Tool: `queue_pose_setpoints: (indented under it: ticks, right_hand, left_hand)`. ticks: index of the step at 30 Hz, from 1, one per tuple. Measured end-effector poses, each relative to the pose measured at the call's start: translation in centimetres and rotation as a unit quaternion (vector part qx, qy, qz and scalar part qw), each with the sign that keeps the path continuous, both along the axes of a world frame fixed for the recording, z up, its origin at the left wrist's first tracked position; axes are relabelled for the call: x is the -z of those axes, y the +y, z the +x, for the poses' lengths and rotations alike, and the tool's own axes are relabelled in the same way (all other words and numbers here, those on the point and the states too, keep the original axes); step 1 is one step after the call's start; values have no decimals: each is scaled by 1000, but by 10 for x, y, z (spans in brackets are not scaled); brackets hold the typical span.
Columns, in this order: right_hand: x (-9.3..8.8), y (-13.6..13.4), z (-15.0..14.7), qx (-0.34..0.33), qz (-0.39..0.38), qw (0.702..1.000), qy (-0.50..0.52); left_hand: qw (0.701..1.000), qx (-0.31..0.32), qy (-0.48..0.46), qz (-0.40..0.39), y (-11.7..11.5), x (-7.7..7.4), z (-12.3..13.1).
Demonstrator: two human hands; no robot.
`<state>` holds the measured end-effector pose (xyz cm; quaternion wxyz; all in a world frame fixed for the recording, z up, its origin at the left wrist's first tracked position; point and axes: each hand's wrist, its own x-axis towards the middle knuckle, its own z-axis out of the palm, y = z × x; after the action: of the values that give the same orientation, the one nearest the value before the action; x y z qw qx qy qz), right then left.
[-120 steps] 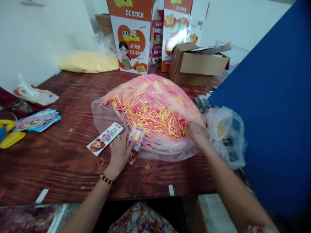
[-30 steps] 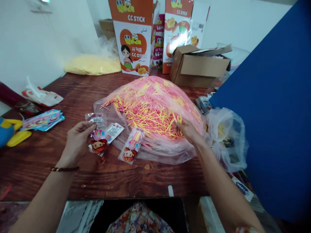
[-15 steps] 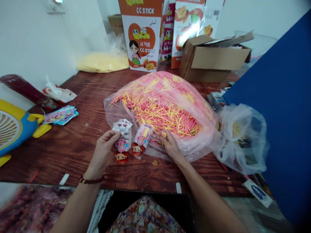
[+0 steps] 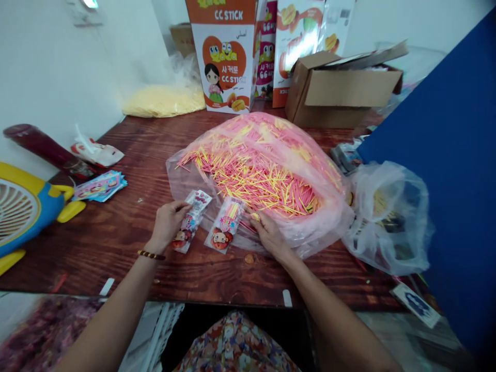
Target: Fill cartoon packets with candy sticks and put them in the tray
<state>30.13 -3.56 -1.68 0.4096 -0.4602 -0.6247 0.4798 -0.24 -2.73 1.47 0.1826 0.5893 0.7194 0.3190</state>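
A big clear plastic bag [image 4: 306, 227] full of pink and yellow sticks [image 4: 259, 175] lies in the middle of the wooden table [image 4: 127, 150]. My left hand [image 4: 167, 223] pinches a small printed packet [image 4: 191, 221] with a cartoon face, holding it just above the table. A second packet [image 4: 225, 227] with sticks in it lies beside it. My right hand [image 4: 269, 235] rests on the bag's near edge, fingers curled on a few sticks by that second packet.
CC STICK cartons [image 4: 227, 57] and an open brown box [image 4: 341, 90] stand at the back. A yellow-filled bag [image 4: 163, 101], a stack of packets [image 4: 101, 185] and a blue-yellow fan [image 4: 23, 206] lie left. A blue board [image 4: 445, 155] and a crumpled bag [image 4: 391, 217] are right.
My left hand picked up a packet and brought it in beside the filled one. My right hand drew back from deep in the stick pile to the bag's near edge.
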Motion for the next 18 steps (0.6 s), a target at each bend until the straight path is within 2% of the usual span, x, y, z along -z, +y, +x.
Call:
queue_pose_setpoints:
  ticks: [3, 5, 7, 9, 11, 14, 16, 18]
  right_hand:
    - [-17, 7, 12, 36, 1, 999, 23]
    - [-30, 17, 31, 60, 25, 998, -24]
    - [-41, 28, 56, 88, 59, 982, -153]
    - [-49, 35, 79, 90, 94, 940, -317]
    - [-54, 37, 94, 51, 93, 885, -454]
    - [-58, 33, 97, -17, 66, 820, -569]
    - [-56, 31, 93, -33, 65, 798, -598]
    - [-51, 33, 91, -27, 71, 792, -606]
  left_hand:
    - [994, 21, 109, -6, 5, 2, -3]
    - [988, 21, 154, -20, 4, 3, -5]
    - [982, 3, 183, -36, 1, 3, -8]
    - [981, -20, 189, -41, -2, 3, -11]
    - [986, -27, 164, -19, -4, 1, -13]
    - [996, -24, 76, 37, -7, -6, -11]
    - [998, -40, -14, 52, -9, -14, -7]
    - [990, -56, -118, 54, -12, -25, 1]
